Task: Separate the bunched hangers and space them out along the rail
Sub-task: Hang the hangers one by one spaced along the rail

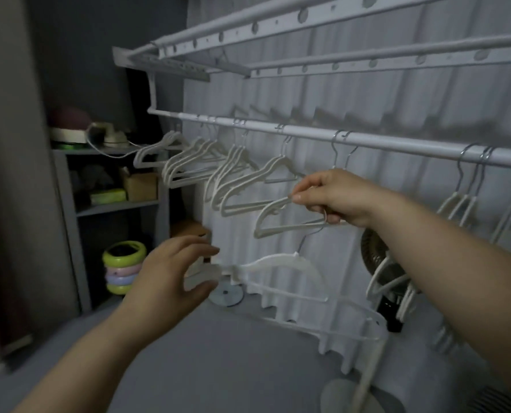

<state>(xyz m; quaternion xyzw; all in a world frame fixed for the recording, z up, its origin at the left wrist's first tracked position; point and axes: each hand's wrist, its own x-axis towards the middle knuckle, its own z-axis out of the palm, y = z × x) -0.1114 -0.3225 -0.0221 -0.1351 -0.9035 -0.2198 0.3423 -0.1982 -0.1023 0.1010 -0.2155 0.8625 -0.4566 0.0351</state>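
Just below a white rail (367,141), the right hand (334,198) holds a white hanger (281,225) in a pinching grip. The left hand (170,272) reaches, grip wide, beside a lower hanger (281,262). Other hangers (233,174) hang bunched along the rail.

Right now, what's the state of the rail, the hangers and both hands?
White metal rail: loaded, hangers in clumps.
Left-end white hangers: bunched, hooked on.
Right-end white hangers: bunched, hooked on.
Slim white hanger: pinched by right hand.
Translucent white plastic hanger: off the rail, dangling below right hand.
Left hand: open, fingers spread at its end.
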